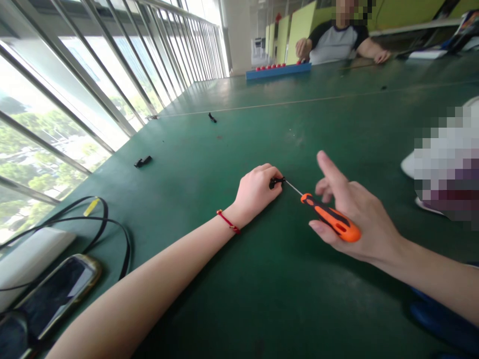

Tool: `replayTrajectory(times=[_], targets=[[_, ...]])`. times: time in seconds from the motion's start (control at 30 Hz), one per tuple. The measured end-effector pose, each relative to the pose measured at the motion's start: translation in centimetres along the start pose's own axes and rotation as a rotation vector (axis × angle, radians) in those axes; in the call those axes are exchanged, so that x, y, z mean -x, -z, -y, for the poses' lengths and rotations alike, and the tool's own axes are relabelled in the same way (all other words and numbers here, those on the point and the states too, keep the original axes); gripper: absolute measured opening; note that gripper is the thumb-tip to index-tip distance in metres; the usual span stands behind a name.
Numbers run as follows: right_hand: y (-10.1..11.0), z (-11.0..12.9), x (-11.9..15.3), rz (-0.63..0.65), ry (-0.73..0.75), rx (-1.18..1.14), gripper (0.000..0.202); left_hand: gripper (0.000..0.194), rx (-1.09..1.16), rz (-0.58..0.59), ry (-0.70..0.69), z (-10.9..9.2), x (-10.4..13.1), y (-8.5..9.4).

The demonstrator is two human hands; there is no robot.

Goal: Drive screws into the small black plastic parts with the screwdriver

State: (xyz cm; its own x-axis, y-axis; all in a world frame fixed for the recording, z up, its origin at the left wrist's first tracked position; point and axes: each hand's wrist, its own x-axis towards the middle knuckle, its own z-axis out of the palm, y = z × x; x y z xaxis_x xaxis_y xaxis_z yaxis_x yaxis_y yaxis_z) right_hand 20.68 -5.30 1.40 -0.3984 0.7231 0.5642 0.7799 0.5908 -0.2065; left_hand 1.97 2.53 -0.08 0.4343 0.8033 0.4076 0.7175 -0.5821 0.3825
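Observation:
My left hand (pixel 258 192), a red cord bracelet (pixel 228 222) on its wrist, rests on the green table with its fingers closed on a small black plastic piece (pixel 276 182). The tip of a screwdriver (pixel 333 218) with an orange and black handle meets that piece. My right hand (pixel 359 219) supports the screwdriver, its handle lying against the palm and the base of the thumb. The index finger of that hand is stretched out and the thumb stands off from it. The remaining fingers are partly hidden. The exact kind of the black piece is too small to make out.
Two more small black pieces (pixel 142 161) lie on the green table (pixel 179 194). At the left are a phone (pixel 56 294), a white box (pixel 41 249) and a looped black cable (pixel 127 249). Across the table a person (pixel 333 42) sits by a blue rack (pixel 279 73). A metal railing borders the left.

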Motion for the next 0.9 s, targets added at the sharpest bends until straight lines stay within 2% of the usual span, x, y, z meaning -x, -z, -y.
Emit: replayTrajectory(times=[0.23, 0.37, 0.43, 0.63, 0.77, 0.9], targets=[[-0.1, -0.8, -0.2, -0.039, -0.291, -0.446, 0.021, 0.014, -0.019, 0.006, -0.015, 0.0, 0.0, 0.0], [-0.5, -1.5, -0.6, -0.117, -0.403, -0.544, 0.014, 0.014, -0.024, 0.002, -0.006, 0.0, 0.0, 0.0], [-0.8, -1.7, -0.7, -0.056, -0.396, -0.546, 0.017, 0.014, -0.025, 0.0, 0.0, 0.1, 0.0, 0.0], [-1.3, -1.7, -0.8, 0.275, -0.306, -0.315, 0.026, 0.017, 0.027, 0.014, 0.024, 0.3, -0.1, 0.0], [-1.6, -1.8, -0.7, 0.295, -0.174, -0.2, 0.027, 0.017, 0.034, 0.002, 0.045, 0.5, -0.2, 0.0], [-1.7, -2.0, -0.7, 0.312, -0.075, -0.129, 0.027, 0.011, -0.08, -0.023, 0.087, 0.2, -0.1, -0.1]])
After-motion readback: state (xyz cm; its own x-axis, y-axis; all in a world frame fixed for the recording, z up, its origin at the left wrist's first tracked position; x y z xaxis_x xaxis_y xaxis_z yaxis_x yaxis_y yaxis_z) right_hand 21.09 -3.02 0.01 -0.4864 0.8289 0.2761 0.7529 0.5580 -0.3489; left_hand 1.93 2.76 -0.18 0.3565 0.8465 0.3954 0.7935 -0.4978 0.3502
